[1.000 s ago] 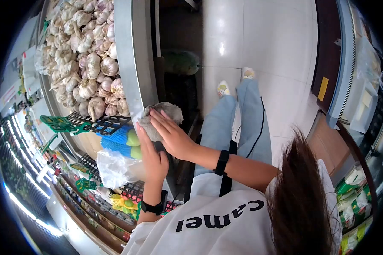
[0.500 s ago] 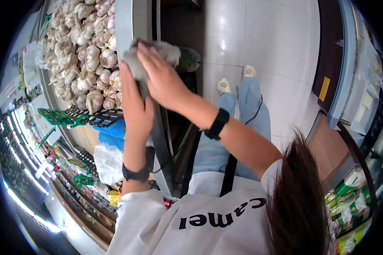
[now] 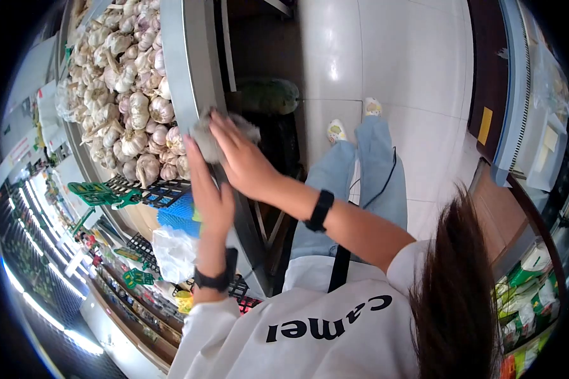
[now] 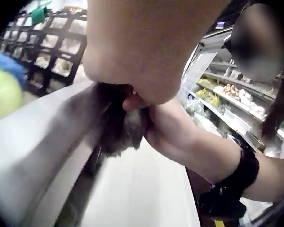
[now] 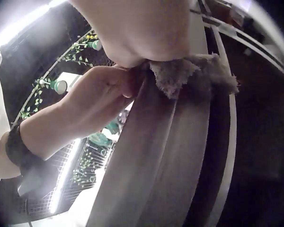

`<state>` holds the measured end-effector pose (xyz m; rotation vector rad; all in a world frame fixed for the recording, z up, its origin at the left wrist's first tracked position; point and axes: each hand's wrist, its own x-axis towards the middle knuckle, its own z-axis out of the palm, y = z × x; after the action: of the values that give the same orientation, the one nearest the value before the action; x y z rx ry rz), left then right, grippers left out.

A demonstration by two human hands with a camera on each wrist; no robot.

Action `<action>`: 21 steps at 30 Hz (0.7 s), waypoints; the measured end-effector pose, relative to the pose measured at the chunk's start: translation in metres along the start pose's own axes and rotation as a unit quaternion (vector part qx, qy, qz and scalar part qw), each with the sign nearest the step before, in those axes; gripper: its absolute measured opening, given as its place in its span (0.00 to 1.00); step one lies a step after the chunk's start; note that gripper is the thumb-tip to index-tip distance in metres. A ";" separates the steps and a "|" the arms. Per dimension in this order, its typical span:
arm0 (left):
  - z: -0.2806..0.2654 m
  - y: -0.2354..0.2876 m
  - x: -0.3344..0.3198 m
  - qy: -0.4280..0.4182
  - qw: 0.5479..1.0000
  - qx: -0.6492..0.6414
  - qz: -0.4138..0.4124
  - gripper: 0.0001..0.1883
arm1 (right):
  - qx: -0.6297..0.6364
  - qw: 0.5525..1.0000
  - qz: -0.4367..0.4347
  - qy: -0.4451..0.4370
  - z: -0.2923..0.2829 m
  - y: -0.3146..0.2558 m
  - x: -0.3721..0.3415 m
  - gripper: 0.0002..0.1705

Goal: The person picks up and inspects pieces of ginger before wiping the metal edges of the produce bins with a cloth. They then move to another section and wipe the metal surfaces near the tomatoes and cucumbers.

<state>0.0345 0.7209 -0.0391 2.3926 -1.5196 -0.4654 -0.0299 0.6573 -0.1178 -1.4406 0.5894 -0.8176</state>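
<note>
A grey cloth (image 3: 203, 136) lies over the metal edge rail (image 3: 184, 69) of the garlic stand in the head view. Fingers straight, my right hand (image 3: 246, 165) presses flat on it. Alongside, my left hand (image 3: 212, 205) has its straight fingers against the rail and the cloth's near side, thumb apart. The cloth's ragged underside (image 4: 125, 137) hangs below the hands in the left wrist view. In the right wrist view the cloth (image 5: 173, 78) drapes over the rail (image 5: 146, 156) under my right hand (image 5: 137, 28); fingertips are hidden there.
Heaped garlic bulbs (image 3: 123, 95) lie just left of the rail. Black crate edging (image 3: 165, 192), blue netting (image 3: 180, 216) and a clear plastic bag (image 3: 174, 252) sit nearer the body. Below the stand is a dark shelf space with a green object (image 3: 269, 96).
Both hands and the cloth slid along the rail away from the body, then came partway back towards it. The fingers have stayed straight.
</note>
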 end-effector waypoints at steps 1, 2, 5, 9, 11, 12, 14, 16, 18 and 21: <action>-0.003 0.001 0.020 -0.004 0.999 -0.038 -0.003 0.41 | -0.001 1.000 -0.006 0.011 -0.006 0.001 0.018 0.30; -0.005 0.003 0.039 -0.007 0.997 -0.076 -0.006 0.41 | -0.001 1.000 -0.014 0.021 -0.012 0.002 0.036 0.28; -0.010 0.008 0.070 -0.009 0.998 -0.056 0.041 0.43 | 0.000 0.999 -0.021 0.031 -0.022 0.008 0.061 0.30; -0.009 0.008 0.054 -0.010 0.999 -0.005 0.047 0.43 | 0.030 0.999 0.022 0.006 -0.021 0.003 0.041 0.29; -0.008 0.010 0.032 -0.027 0.999 0.008 0.036 0.43 | 0.053 0.997 0.061 -0.021 -0.016 -0.001 0.016 0.30; -0.008 0.010 0.020 -0.036 0.999 0.005 0.028 0.42 | 0.054 0.995 0.074 -0.033 -0.013 -0.002 0.003 0.31; -0.010 0.008 -0.005 -0.058 0.998 -0.004 0.016 0.41 | 0.064 0.993 0.081 -0.048 -0.012 -0.012 -0.022 0.31; -0.012 0.009 -0.024 -0.076 0.997 -0.027 -0.002 0.41 | 0.076 0.991 0.083 -0.067 -0.004 -0.014 -0.044 0.31; -0.012 0.011 -0.033 -0.081 0.996 -0.020 -0.021 0.41 | 0.065 0.993 0.073 -0.062 -0.001 -0.014 -0.046 0.31; -0.009 0.005 -0.018 -0.067 0.998 -0.009 0.016 0.42 | 0.042 0.994 0.082 -0.051 -0.005 -0.008 -0.029 0.30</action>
<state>0.0266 0.7351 -0.0270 2.3612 -1.5991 -0.6428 -0.0524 0.6774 -0.1134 -1.3299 0.5806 -0.6275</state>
